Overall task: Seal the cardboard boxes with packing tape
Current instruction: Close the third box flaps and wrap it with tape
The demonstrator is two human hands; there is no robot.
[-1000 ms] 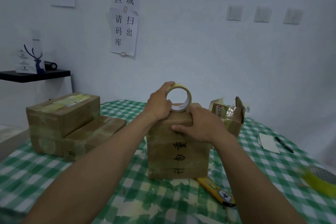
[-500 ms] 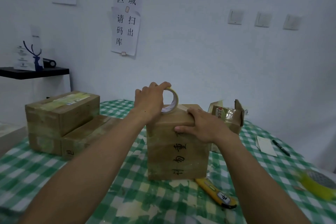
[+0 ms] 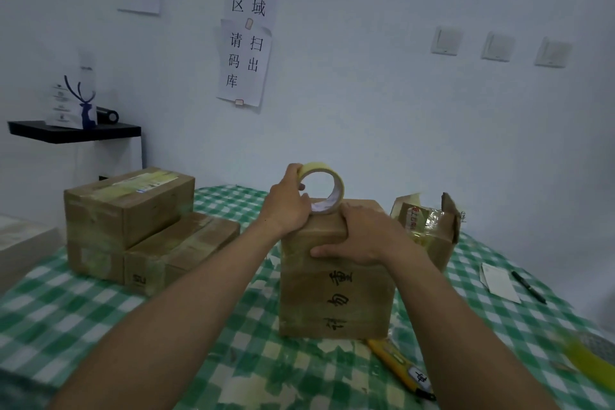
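- A person is standing a tall cardboard box [image 3: 336, 289] upright on a table covered in a green-and-white checked cloth [image 3: 66, 313], with black handwritten characters running down the face nearest the camera.
- The left hand [image 3: 288, 210] is gripping a roll of yellowish packing tape [image 3: 324, 188], fingers wrapped over the roll's left rim, and the roll is resting on edge on the box's top with its open core facing the camera.
- The right hand [image 3: 361, 236] is lying flat over the near top edge of the box, fingers spread and pressing down, thumb against the front face; it is holding nothing else.
- To the left, two sealed boxes are sitting together: a larger one [image 3: 128, 206] is resting against a lower, flatter one [image 3: 181, 251].
- Just behind the tall box on the right, an open box [image 3: 432, 233] is showing raised flaps and crumpled clear tape.
- A yellow utility knife [image 3: 401, 366] is lying on the cloth near the tall box's front right corner.
- A white card [image 3: 497, 281] and a black pen [image 3: 529, 286] are lying side by side towards the right edge of the table.
- A blurred second roll of tape [image 3: 589, 356] is sitting at the far right.
- Paper notices with printed Chinese characters [image 3: 249, 27] are hanging on the pale wall behind.
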